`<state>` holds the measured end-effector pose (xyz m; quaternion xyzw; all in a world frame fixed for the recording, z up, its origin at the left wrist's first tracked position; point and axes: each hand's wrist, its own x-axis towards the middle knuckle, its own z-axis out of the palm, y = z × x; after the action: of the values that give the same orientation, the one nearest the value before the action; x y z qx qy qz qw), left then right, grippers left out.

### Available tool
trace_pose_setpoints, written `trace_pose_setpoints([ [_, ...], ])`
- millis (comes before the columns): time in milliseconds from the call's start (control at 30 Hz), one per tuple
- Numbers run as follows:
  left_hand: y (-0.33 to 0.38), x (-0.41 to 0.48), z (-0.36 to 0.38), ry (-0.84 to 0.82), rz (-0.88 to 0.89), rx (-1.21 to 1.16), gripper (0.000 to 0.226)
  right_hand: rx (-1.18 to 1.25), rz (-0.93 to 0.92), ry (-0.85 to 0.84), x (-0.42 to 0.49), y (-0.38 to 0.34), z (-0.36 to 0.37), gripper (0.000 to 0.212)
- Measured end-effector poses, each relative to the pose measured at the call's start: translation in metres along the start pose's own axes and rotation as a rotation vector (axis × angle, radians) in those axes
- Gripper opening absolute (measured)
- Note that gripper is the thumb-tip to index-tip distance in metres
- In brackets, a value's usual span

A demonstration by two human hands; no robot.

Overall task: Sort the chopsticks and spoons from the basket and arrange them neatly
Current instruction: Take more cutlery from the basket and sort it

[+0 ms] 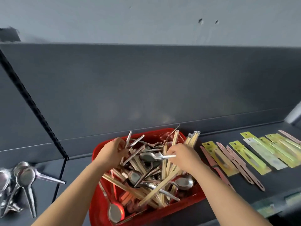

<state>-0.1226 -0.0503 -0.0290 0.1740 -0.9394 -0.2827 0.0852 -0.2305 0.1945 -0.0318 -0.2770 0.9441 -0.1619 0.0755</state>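
A red basket (pixel 197 199) on the dark shelf is full of mixed bamboo chopsticks (pixel 156 189) and metal spoons (pixel 183 183). My left hand (pixel 112 154) is over its far left corner and grips a bunch of spoon handles (pixel 133 141) that stick up. My right hand (pixel 184 156) is over the basket's right side, pinching the handle of one spoon (pixel 150 156) that lies across the heap. A bundle of chopsticks (pixel 193 138) lies just behind the basket to the right. A pile of spoons (pixel 24 178) lies on the shelf at the left.
Packaged knives on yellow-green cards (pixel 250 156) and loose pink knives (pixel 236 162) lie in a row on the shelf to the right. A black shelf upright (pixel 31 101) runs diagonally at the left. The grey back panel stands right behind the basket.
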Motion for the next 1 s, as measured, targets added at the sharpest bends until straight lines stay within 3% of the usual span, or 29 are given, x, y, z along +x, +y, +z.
trace_pose_setpoints([
  [133,0.012,-0.002,-0.004,0.168,0.038,-0.133,0.020,0.475,-0.007,0.021,0.009,0.004,-0.012,0.003],
  [233,0.023,-0.002,-0.006,0.248,0.018,-0.287,0.026,0.836,0.035,0.061,0.008,0.003,-0.018,0.009],
  [300,0.027,0.000,-0.007,0.237,0.008,-0.277,0.028,0.949,0.070,0.059,0.009,0.001,-0.021,0.009],
  [400,0.025,0.005,-0.005,0.096,-0.013,-0.068,0.031,1.031,0.098,0.044,0.015,-0.002,-0.027,0.014],
  [567,0.017,-0.001,0.010,-0.091,-0.150,0.173,0.021,0.931,0.081,-0.005,0.033,-0.007,-0.023,0.015],
  [733,0.009,-0.003,0.006,-0.036,-0.237,0.107,0.016,0.665,0.029,-0.126,0.058,-0.019,0.000,0.008],
  [867,0.002,-0.007,-0.004,-0.027,-0.206,0.017,0.025,0.448,-0.048,-0.136,0.076,-0.037,0.018,0.024],
  [1000,0.000,-0.010,-0.011,-0.008,-0.206,-0.062,0.022,0.331,-0.068,-0.137,0.086,-0.050,0.025,0.017],
])
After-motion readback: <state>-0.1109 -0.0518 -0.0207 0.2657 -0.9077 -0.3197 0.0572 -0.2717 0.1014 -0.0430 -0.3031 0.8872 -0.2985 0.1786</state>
